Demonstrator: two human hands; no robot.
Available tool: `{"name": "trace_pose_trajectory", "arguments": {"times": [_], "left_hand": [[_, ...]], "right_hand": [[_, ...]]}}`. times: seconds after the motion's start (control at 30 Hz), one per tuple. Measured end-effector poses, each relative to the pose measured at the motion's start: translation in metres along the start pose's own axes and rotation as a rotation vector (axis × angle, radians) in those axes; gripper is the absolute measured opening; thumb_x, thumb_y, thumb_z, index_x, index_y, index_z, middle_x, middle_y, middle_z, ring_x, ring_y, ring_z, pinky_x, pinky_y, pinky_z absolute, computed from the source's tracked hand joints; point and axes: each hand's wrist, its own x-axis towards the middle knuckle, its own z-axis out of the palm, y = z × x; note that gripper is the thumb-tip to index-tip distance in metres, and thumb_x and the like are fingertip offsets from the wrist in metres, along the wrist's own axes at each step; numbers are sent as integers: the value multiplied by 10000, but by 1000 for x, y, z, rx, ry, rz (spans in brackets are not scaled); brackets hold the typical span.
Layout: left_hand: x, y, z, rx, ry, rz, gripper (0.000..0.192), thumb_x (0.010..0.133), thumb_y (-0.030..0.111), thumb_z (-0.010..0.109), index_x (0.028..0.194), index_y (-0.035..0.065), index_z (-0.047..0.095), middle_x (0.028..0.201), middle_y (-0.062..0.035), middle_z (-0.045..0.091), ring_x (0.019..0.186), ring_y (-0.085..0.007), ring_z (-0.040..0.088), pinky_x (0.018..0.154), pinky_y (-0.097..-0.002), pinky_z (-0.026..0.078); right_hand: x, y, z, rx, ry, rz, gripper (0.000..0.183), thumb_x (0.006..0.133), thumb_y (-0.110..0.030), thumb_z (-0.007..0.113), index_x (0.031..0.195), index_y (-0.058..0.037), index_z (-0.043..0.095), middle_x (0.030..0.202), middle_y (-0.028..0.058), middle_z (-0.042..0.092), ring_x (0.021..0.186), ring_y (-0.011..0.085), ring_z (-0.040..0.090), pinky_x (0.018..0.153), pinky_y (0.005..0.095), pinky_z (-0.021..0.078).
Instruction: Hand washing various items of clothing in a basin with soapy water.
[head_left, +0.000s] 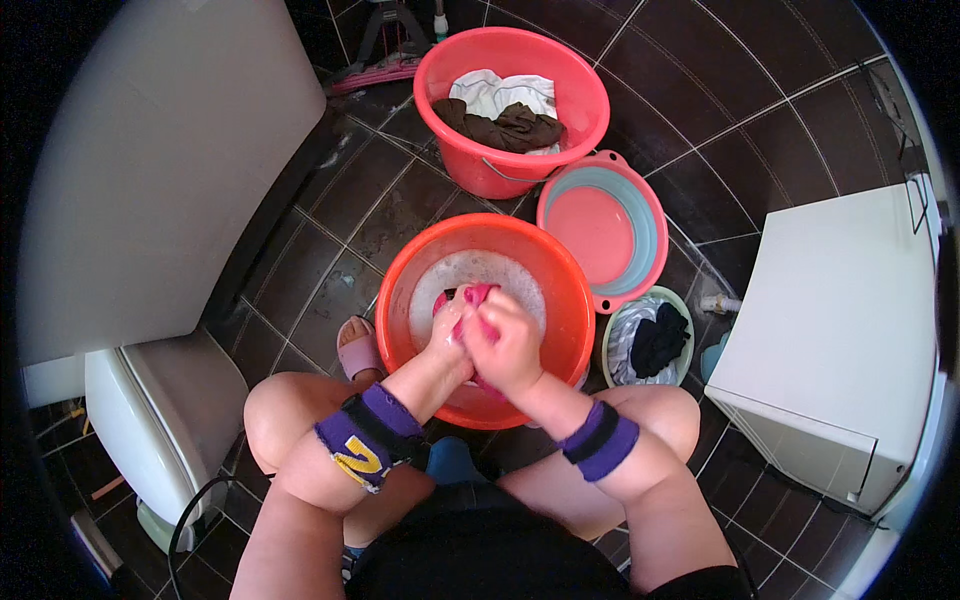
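Note:
Both hands meet over an orange plastic basin that holds sudsy water. My left hand grips part of a wet pink cloth. Against it, my right hand is closed on the same cloth and looks slightly blurred. Bits of the cloth show between the fingers and below the hands, near the basin's lower wall; a dark patch shows beside the left hand. Foam clings to the left hand. The rest of the cloth is hidden by the hands.
Beyond the basin stands a pink bucket with white and dark brown cloths. A pink and grey collapsible basin touches the orange one's right side. Nearby, a pale green tub holds striped and black cloths. A white cabinet is at right, a toilet at left.

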Motion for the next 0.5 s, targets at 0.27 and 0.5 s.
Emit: {"name": "trace_pose_trajectory", "arguments": {"times": [0.27,0.5], "left_hand": [[-7,10,-4,-27,-108,122,309,1007,340,357,1035,128,580,906,-50,597,864,-197,592,822,-355,503],[-10,26,-16,242,-211,139,272,976,317,402,892,128,578,833,-39,598,772,-191,576,725,-357,500]], "right_hand": [[1,-24,-4,80,37,-129,225,827,-134,625,655,-17,537,706,157,524,629,350,568,555,415,449],[2,-34,-7,141,79,-152,247,818,-153,633,637,-20,530,688,144,508,613,340,553,545,416,435]]}}
